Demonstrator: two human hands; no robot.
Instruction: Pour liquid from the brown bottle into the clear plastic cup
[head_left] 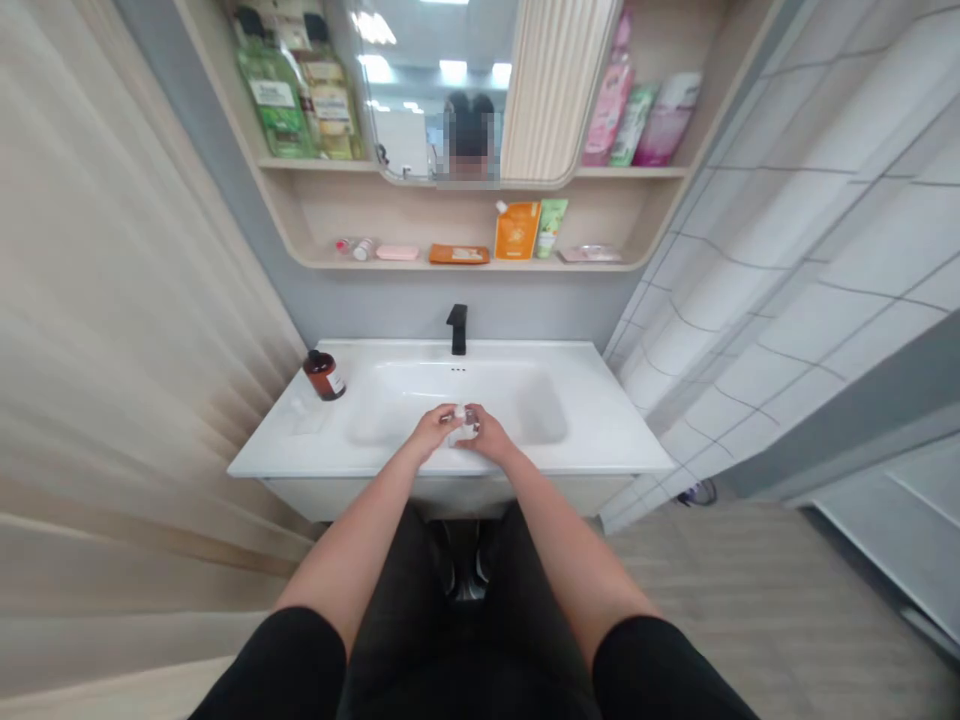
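Over the front part of the white sink (375, 400), both hands meet around a small clear bottle (460, 430) with a white top. My left hand (430, 428) has its fingers closed on the bottle's left side, near the top. From the right, my right hand (487, 436) grips the same bottle with thumb and fingers. Fingers cover part of it, and its label or contents are too small to make out. Behind the hands stands a black faucet (458, 330).
A brown bottle (324, 376) stands on the counter's left side, near a clear flat item (306, 416). Above, a shelf (412, 265) holds an orange pouch (517, 230), a green tube (551, 228) and a pink soap bar (397, 252). A curtain hangs left; white tiles line the right.
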